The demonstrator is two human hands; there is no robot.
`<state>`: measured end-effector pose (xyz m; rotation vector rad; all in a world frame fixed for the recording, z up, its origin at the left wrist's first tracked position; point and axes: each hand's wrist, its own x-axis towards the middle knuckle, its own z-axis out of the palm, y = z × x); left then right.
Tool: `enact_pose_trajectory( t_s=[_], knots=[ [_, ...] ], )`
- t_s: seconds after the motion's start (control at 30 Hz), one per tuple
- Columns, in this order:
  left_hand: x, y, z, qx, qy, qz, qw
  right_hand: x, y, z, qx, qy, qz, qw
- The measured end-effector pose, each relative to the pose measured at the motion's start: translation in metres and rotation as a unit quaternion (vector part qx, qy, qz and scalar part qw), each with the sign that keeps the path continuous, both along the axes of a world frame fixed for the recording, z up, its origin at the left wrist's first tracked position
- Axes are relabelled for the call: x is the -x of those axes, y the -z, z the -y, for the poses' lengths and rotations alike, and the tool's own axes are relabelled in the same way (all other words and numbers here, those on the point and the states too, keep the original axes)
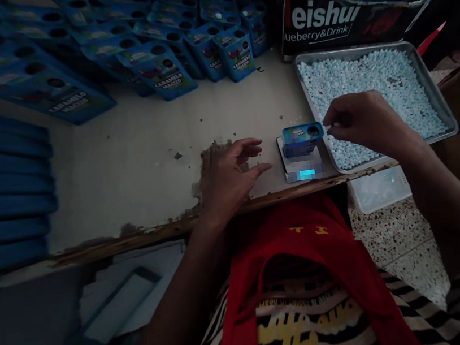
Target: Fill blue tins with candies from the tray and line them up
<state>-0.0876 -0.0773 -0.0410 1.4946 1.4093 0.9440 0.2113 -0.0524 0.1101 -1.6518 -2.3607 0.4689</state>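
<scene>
A small blue tin [302, 132] labelled "Caramelo Macizo" stands on a compact digital scale [290, 172] with a lit display. My left hand [234, 174] is just left of the scale, thumb and fingers apart, holding nothing. On the other side, my right hand [362, 119] is pinched beside the tin's right end, over the near-left part of a metal tray [454, 121]. Small pale-blue and white candies [367, 84] fill that tray. A whitish speck shows at the right fingertips, too small to make out.
Rows of blue labelled packs [168, 72] stand along the back. Stacked blue packs [1, 187] are at the left. An open black cardboard box [341, 20] with blue packs sits behind the tray. The worn table edge [136, 237] runs in front of me; below right is a translucent container [380, 188].
</scene>
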Motion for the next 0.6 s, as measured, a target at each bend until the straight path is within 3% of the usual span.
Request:
enact_pose_trajectory(
  t_s=[0.23, 0.4, 0.5, 0.6],
  knots=[
    [0.017, 0.004, 0.002, -0.002, -0.008, 0.021, 1.000, 0.021, 0.006, -0.018, -0.016, -0.051, 0.088, 0.995],
    [0.025, 0.005, 0.003, 0.004, -0.016, 0.033, 0.999, 0.028, 0.003, -0.015, -0.006, -0.038, 0.094, 0.995],
    [0.026, 0.005, 0.001, 0.001, -0.015, 0.024, 1.000, 0.021, -0.001, -0.015, -0.021, -0.011, 0.086, 0.996],
    [0.026, 0.006, 0.000, -0.002, -0.015, 0.022, 1.000, -0.004, 0.008, -0.019, -0.048, 0.022, 0.093, 0.994]
  ],
)
